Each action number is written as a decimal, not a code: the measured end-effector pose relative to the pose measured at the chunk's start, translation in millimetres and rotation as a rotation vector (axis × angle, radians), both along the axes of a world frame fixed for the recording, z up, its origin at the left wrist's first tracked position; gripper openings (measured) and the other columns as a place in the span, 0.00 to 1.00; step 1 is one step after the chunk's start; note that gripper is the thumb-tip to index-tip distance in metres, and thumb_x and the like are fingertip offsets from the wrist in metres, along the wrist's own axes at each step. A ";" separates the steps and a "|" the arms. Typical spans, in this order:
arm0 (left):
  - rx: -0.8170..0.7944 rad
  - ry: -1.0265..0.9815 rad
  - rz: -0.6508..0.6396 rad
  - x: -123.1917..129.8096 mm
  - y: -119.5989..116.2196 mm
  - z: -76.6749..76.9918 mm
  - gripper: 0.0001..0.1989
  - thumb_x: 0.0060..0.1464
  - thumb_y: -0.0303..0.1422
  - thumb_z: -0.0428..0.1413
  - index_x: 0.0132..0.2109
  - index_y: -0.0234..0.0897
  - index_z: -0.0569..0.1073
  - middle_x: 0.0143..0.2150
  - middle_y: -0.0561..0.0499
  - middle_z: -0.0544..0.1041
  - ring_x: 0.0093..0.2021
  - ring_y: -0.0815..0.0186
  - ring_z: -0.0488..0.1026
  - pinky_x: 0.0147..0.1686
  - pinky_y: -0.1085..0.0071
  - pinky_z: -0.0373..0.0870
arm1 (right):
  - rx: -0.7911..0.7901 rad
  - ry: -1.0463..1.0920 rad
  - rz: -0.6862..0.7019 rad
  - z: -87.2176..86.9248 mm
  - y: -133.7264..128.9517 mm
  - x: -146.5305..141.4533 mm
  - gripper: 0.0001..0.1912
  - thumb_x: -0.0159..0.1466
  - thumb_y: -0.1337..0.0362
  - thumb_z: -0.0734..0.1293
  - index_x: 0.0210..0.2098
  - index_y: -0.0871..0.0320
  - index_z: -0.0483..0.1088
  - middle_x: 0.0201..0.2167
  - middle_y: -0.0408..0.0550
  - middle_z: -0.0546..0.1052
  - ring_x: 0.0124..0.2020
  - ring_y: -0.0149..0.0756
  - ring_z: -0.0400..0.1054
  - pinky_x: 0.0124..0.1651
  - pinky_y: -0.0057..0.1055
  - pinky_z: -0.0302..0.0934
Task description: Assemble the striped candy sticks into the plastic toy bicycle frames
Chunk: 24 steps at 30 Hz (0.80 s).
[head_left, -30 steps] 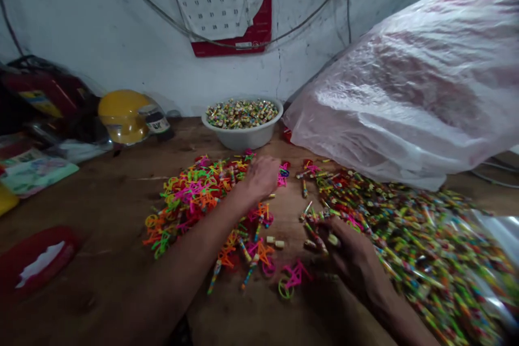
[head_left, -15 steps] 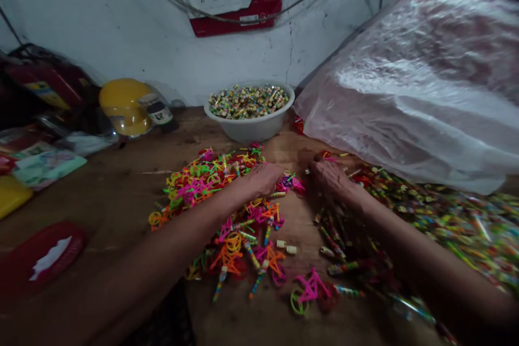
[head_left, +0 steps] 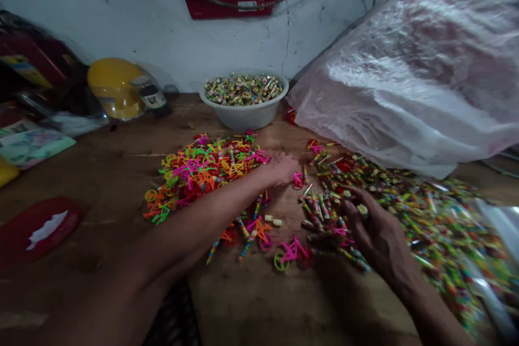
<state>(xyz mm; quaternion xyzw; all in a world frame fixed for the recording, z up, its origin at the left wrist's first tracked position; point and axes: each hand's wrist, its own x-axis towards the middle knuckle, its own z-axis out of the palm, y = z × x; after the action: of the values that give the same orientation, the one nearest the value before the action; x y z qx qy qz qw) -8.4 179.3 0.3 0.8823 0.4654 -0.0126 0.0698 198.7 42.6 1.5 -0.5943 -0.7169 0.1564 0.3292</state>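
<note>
My left hand [head_left: 284, 169] reaches over the right edge of a pile of bright plastic pieces [head_left: 194, 167], beside a pink piece [head_left: 298, 179]; its fingertips are blurred and what they touch is hidden. My right hand [head_left: 375, 227] is bent around small candy-filled tubes, and a pale tube end [head_left: 362, 210] shows between its fingers. Below it lie more tubes and a magenta piece. A large heap of tubes [head_left: 441, 227] spreads to the right. Two short pale pieces [head_left: 273, 220] rest between the hands, and a pink toy bicycle [head_left: 292, 250] lies nearer the front.
A grey basin [head_left: 247, 113] full of tubes stands by the wall. A big translucent plastic bag [head_left: 405, 81] fills the back right. At the left are a red lid [head_left: 60, 235], a yellow helmet-like object [head_left: 115, 86] and a dark jar [head_left: 150, 94].
My right hand has moved right and nearer, and tube ends now show in its fingers. My left hand has shifted slightly right. The camera view has tilted down a little.
</note>
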 end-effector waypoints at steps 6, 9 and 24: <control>0.011 -0.185 0.182 6.5 -9.8 16.9 0.15 0.49 0.31 0.56 0.45 0.33 0.68 0.43 0.40 0.73 0.48 0.53 0.68 0.48 0.59 0.63 | 0.006 0.121 0.018 -16.2 -43.1 7.2 0.15 0.62 0.57 0.63 0.46 0.55 0.71 0.37 0.49 0.79 0.35 0.39 0.74 0.35 0.32 0.69; 0.035 -0.265 0.284 -1.9 -25.7 39.5 0.11 0.52 0.32 0.53 0.43 0.33 0.69 0.39 0.42 0.75 0.43 0.57 0.72 0.42 0.62 0.67 | 0.028 0.247 0.067 -10.0 -40.3 -6.0 0.14 0.63 0.59 0.61 0.46 0.53 0.72 0.42 0.49 0.78 0.41 0.41 0.74 0.41 0.36 0.70; -1.255 -1.548 0.641 -6.1 -184.9 21.8 0.07 0.53 0.30 0.57 0.39 0.30 0.72 0.34 0.46 0.76 0.31 0.69 0.75 0.27 0.75 0.72 | -0.112 0.560 0.181 -12.1 -75.1 -35.5 0.09 0.64 0.60 0.62 0.40 0.55 0.71 0.35 0.46 0.76 0.36 0.33 0.71 0.36 0.27 0.65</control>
<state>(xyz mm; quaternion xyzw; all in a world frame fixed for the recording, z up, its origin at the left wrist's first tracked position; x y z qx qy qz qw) -14.5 -5.7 22.1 0.2899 0.4153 0.3355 0.7943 163.2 -32.4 -10.5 -0.4788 -0.6387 0.3822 0.4657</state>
